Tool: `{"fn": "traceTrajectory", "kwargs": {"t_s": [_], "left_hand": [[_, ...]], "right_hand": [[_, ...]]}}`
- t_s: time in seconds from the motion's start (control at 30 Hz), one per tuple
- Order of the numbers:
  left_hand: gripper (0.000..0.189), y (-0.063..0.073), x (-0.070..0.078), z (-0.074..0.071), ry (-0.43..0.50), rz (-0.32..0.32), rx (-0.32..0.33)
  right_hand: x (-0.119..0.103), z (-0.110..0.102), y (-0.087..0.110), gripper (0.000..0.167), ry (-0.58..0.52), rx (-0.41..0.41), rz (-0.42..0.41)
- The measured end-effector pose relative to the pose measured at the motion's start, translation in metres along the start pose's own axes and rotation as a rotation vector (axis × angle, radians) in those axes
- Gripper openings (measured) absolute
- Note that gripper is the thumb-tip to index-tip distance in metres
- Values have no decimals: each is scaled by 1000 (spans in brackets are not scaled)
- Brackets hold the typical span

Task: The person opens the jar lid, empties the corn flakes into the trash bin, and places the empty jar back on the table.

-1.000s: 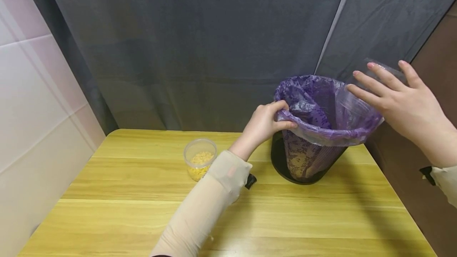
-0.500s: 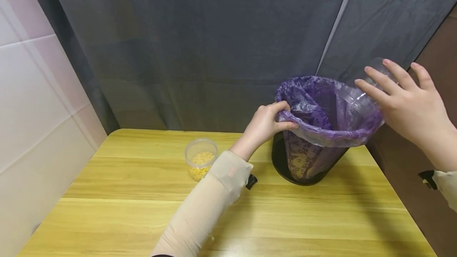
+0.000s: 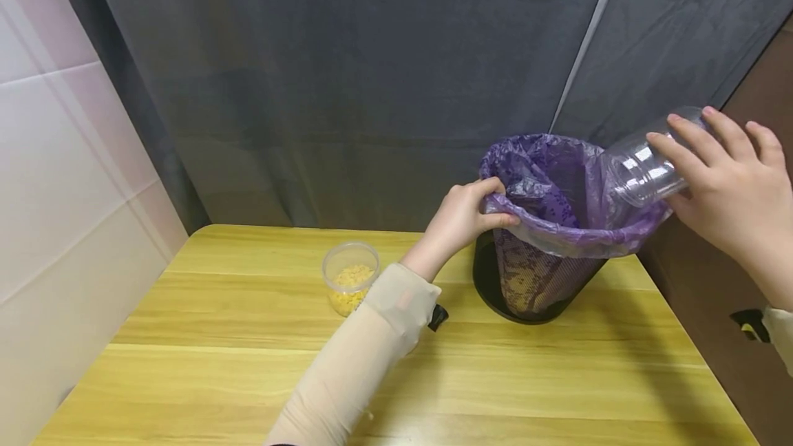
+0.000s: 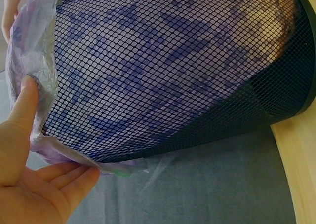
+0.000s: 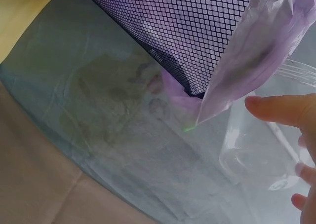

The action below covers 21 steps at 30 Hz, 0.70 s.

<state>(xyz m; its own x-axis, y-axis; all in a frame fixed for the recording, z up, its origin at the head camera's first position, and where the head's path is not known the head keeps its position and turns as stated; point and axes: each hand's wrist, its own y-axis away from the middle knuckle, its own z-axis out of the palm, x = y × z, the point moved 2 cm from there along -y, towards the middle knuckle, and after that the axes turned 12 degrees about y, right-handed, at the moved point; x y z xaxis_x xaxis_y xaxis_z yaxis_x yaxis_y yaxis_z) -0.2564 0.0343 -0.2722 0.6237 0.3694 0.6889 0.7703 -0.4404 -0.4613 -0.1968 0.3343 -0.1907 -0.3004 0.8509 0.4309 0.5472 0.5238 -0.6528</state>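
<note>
A black mesh trash bin [image 3: 526,288] lined with a purple trash bag [image 3: 595,236] stands at the table's right end. My left hand [image 3: 455,215] pinches its bag-covered rim, fingers on the inside and thumb outside in the head view. In the left wrist view the thumb and fingers of the left hand [image 4: 39,174] span that edge. A clear plastic cup [image 3: 644,164] is held by my right hand [image 3: 731,184], tilted with its mouth over the bag's opening. No contents show inside the cup. Something yellowish shows through the mesh low in the bin.
A round clear tub [image 3: 351,277] of small yellow pieces stands on the wooden table [image 3: 248,363], left of the bin and partly behind my left sleeve. A grey curtain [image 3: 341,88] hangs behind the table; a brown surface [image 3: 700,281] lies to the right.
My right hand has shifted rightward with the cup, which now shows more plainly beside the bag's rim. The left hand keeps its grip on the rim.
</note>
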Motion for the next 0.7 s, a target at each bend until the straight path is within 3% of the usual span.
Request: {"fn": "traceTrajectory", "kwargs": {"t_s": [0.2, 0.37, 0.5, 0.7], "left_hand": [[34, 0, 0, 0, -3, 5, 9], [34, 1, 0, 0, -4, 2, 8], [34, 1, 0, 0, 1, 0, 10], [34, 1, 0, 1, 0, 2, 9]], "right_hand": [[2, 3, 7, 94, -34, 39, 94], [4, 6, 11, 68, -75, 126, 158], [4, 8, 15, 91, -107, 128, 249], [5, 9, 23, 104, -143, 156, 328]]}}
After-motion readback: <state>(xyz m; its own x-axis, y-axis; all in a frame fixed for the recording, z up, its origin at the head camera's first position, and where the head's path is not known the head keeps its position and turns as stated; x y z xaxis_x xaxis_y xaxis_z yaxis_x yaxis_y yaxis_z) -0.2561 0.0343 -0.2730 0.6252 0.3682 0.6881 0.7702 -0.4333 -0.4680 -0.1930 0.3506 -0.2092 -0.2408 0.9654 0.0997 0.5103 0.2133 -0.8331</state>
